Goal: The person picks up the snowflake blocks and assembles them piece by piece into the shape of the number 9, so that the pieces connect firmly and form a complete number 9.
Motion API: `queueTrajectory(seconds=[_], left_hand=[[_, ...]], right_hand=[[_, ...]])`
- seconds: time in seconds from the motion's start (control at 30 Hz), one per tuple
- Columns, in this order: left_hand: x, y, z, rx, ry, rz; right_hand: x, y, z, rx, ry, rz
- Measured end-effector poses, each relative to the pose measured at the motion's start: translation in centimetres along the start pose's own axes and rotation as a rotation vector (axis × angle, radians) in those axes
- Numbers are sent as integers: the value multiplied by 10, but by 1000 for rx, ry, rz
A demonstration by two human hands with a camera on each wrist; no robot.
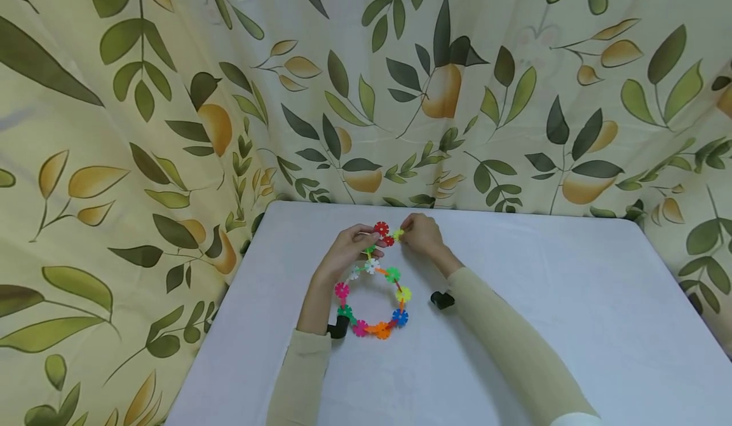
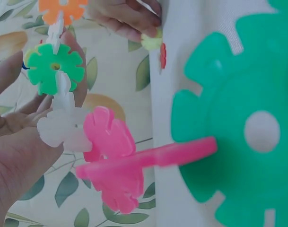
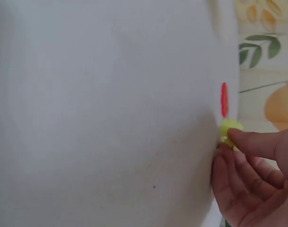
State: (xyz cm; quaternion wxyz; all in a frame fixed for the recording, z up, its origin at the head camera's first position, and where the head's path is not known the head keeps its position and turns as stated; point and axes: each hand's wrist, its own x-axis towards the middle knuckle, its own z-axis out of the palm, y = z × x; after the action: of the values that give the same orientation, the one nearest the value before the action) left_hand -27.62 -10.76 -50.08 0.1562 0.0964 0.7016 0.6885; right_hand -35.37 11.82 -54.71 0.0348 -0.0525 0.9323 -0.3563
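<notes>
A ring of colourful flower-shaped plastic discs (image 1: 382, 330), slotted together, hangs below my left hand (image 1: 347, 249). From its top, a short tail runs through a green disc (image 1: 370, 248) toward two red discs (image 1: 381, 228). My left fingers hold this tail, fingertips right by the red and green discs. At the tail's right end, my right hand (image 1: 422, 233) pinches a yellow disc (image 3: 230, 126) between thumb and fingers. Beside it, one red disc (image 3: 224, 100) appears edge-on. Close to the left wrist camera are a large teal disc (image 2: 214, 118) and pink discs (image 2: 110, 161).
Both hands are over the far part of a white-covered table (image 1: 515, 273). A curtain (image 1: 492, 82) with leaf and fruit prints hangs behind it and along the left. Small black devices sit at the left wrist (image 1: 338, 328) and right wrist (image 1: 442, 299).
</notes>
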Motion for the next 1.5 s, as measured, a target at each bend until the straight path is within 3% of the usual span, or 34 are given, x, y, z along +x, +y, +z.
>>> queueTrajectory(seconds=[0.13,0.4,0.63,0.8,1.2,1.5], left_hand=[[0,0,1,10,0,7],[2,-1,2,8,4,13],[3,-4,1,2,-4,12],[2,-4,0,7,2,15],[1,-3,3,-55,21,28],[2,-3,6,-38,38,30]], right_hand=[[-13,-3,-4,118,35,-2],[-32,-7,-12,431,129,-145],[-45,-14,-22,554,166,-206],[-53,-18,-26,592,167,-233],[-66,-26,-25,571,214,-300],[-69,-29,-19,541,328,-411]])
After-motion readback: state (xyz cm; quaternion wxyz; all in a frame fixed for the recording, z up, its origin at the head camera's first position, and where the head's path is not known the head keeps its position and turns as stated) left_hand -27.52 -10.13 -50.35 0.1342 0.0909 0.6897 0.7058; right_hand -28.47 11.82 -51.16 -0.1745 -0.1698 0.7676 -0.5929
